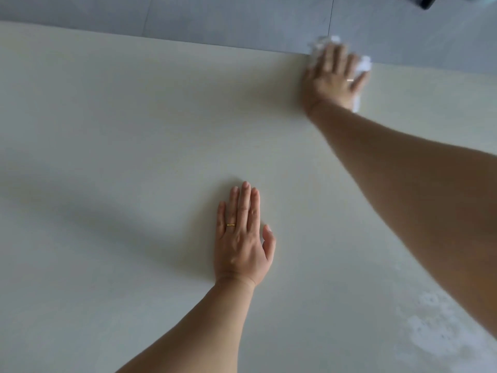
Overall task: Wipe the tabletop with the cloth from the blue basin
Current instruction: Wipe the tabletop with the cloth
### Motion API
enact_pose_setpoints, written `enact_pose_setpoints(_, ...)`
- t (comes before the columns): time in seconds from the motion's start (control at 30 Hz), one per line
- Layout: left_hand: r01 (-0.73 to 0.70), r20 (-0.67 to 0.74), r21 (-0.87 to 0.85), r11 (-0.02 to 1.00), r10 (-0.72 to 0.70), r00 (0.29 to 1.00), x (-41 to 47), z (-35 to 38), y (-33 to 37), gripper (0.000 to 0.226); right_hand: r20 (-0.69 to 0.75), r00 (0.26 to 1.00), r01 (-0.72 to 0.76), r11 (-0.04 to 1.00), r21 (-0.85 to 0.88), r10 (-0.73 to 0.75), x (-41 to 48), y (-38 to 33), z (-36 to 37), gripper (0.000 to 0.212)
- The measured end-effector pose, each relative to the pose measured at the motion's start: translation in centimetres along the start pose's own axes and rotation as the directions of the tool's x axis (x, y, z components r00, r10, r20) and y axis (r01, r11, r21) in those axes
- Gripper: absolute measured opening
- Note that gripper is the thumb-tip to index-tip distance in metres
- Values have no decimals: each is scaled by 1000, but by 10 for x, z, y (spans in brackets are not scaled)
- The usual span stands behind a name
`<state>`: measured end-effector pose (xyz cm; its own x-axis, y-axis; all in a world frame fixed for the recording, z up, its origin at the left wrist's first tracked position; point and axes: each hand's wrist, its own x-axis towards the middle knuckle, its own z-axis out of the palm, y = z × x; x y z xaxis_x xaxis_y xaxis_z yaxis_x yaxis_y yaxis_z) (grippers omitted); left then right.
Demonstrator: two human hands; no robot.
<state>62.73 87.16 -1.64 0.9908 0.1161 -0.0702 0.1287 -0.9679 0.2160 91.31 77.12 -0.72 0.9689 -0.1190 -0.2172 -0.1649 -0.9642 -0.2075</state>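
My right hand (333,76) is stretched out to the far edge of the cream tabletop (121,117) and presses down on a white cloth (363,65). The cloth bunches out past my fingers and along the right side of my hand; both are blurred. My left hand (242,238) lies flat on the table near the middle, palm down, fingers together and the thumb apart, holding nothing. The blue basin is out of view.
Beyond the table's far edge lies a grey tiled floor (215,20). A dark leg of some furniture (426,2) shows at the top right. A wet, streaky patch (435,327) shines on the tabletop at the lower right.
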Motion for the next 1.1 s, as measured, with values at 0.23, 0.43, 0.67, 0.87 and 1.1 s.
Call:
enact_pose_setpoints(0.23,8,7,0,1000,-8,1000,-1,0,0,64,259,621,776,628,-66,-740,-65,-70,30,52)
enact_pose_setpoints(0.43,-6,9,10,1000,6,1000,1,0,0,64,123,807,590,798,-123,-578,-10,47,-1,52)
enact_pose_setpoints(0.67,-3,-1,12,1000,3,1000,1,0,1,64,20,973,231,968,-98,-230,12,171,-36,57)
enact_pose_setpoints(0.87,-12,-14,30,999,13,1000,1,1,1,64,-17,998,-63,998,-30,63,2,175,-35,56)
enact_pose_setpoints(1.1,-11,-31,42,999,12,999,0,3,1,64,84,933,354,934,-39,-350,-127,84,12,56)
